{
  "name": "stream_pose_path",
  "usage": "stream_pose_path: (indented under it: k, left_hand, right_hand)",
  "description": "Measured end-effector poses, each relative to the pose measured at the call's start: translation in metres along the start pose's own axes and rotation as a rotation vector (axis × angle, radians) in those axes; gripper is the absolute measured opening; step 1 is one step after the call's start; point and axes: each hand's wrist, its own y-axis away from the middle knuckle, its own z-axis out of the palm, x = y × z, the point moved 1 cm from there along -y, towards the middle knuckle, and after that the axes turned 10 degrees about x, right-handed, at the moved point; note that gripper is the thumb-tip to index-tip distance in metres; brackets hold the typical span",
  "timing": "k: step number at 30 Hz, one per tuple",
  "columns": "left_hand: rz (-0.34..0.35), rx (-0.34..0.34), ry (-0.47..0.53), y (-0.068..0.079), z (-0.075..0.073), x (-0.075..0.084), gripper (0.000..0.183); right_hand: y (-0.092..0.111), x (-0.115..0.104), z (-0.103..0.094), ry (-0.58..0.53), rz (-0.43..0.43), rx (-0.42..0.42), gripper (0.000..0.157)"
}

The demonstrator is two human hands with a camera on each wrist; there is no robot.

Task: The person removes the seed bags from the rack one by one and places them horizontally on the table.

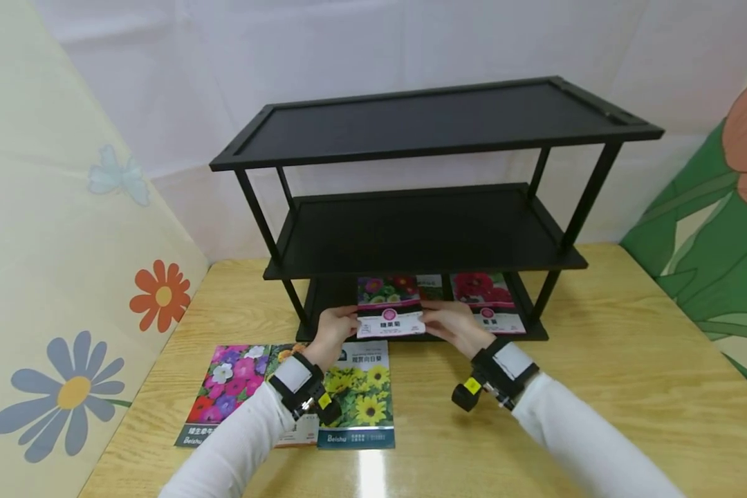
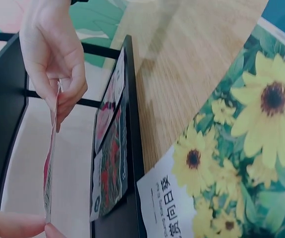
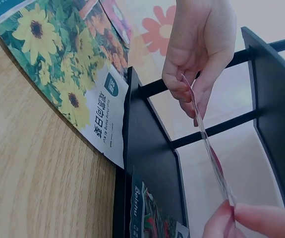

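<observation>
Both hands pinch one flower seed packet [image 1: 390, 311] by its side edges at the front of the black rack's bottom shelf. My left hand [image 1: 334, 335] grips its left edge and my right hand [image 1: 453, 322] its right edge. Both wrist views show the packet [image 2: 52, 158] almost edge-on, held between thumb and fingers and apart from the shelf surface. Behind it on the bottom shelf lies a packet with red flowers [image 2: 111, 166], mostly hidden in the head view. To the right on that shelf lies a packet with dark red blooms [image 1: 485, 301].
A yellow sunflower packet [image 1: 364, 394], one with pink and purple flowers [image 1: 233, 380] and an orange-flowered one partly under the left arm lie on the wooden table [image 1: 629, 360]. The rack's middle shelf [image 1: 411, 228] and top shelf [image 1: 436, 121] overhang the bottom one.
</observation>
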Motion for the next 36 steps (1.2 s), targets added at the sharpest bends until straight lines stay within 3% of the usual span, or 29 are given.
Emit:
stream_pose_path:
  k: [10,36]
  left_hand:
    - [0.060,-0.029,-0.029,0.013,0.005,0.001,0.039]
    - [0.086,-0.151,0.000,0.047,0.009,-0.005,0.043]
  right_hand:
    - [0.015,0.001,-0.011,0.047,-0.041,0.031,0.050]
    - [0.046,0.006,-0.039,0.183,-0.080,0.016,0.051]
